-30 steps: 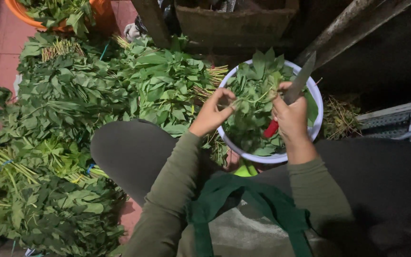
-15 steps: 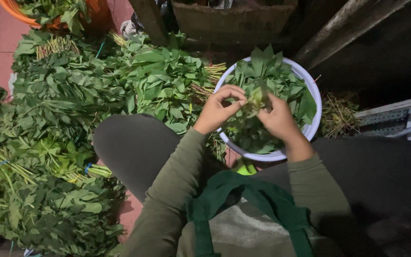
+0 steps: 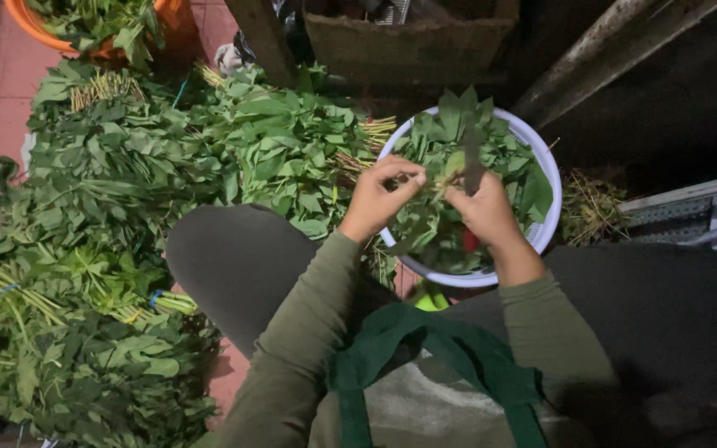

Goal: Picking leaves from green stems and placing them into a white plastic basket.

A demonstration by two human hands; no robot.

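A white round bowl (image 3: 546, 178) full of green leaves sits between my knees. My left hand (image 3: 379, 197) pinches a leafy stem (image 3: 437, 174) above the bowl. My right hand (image 3: 485, 209) is closed around a knife with a red handle (image 3: 470, 241); its blade (image 3: 473, 159) points up and away, right beside the stem. Both hands nearly touch over the middle of the bowl.
Bundles of leafy greens (image 3: 109, 207) with pale stalks cover the red-tiled floor on my left. An orange tub (image 3: 168, 21) of greens stands at the top left. A wooden crate (image 3: 408, 41) and a post are behind the bowl. Cut stalk scraps (image 3: 591, 207) lie to the right.
The knife blade was tilted out to the right a second ago; it now stands upright over the bowl. Both hands have come together on a leafy stem.
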